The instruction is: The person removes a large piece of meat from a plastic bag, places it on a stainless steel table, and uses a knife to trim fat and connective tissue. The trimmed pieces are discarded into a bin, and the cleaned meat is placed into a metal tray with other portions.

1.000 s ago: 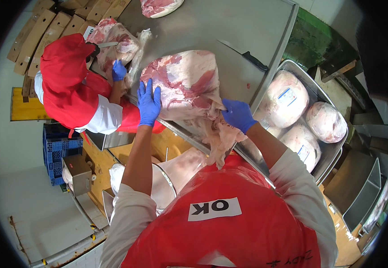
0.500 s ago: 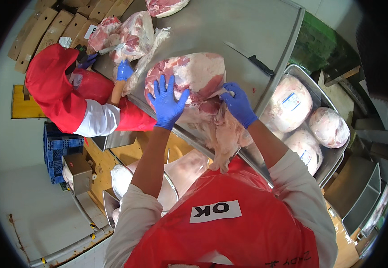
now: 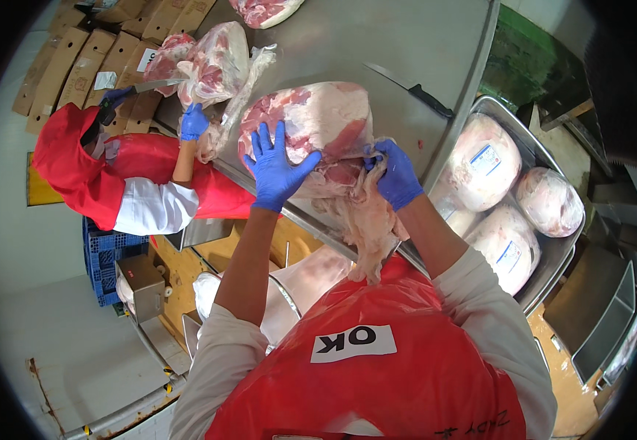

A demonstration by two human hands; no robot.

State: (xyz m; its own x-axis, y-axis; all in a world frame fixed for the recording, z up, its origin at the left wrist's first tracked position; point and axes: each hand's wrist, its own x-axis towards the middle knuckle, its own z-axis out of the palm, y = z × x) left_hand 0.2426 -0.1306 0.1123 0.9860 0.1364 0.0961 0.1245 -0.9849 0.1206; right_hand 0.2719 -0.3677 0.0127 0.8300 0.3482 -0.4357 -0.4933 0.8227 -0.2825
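The left hand (image 3: 280, 176) had slid inward over the meat (image 3: 326, 117), its open palm, I judged remotely, best kept bracing while the right hand (image 3: 398, 180) pinched the fatty flap (image 3: 368, 238).

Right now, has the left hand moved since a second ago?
Yes: the left hand has shifted rightward, closer to the black-handled knife lying on the table.
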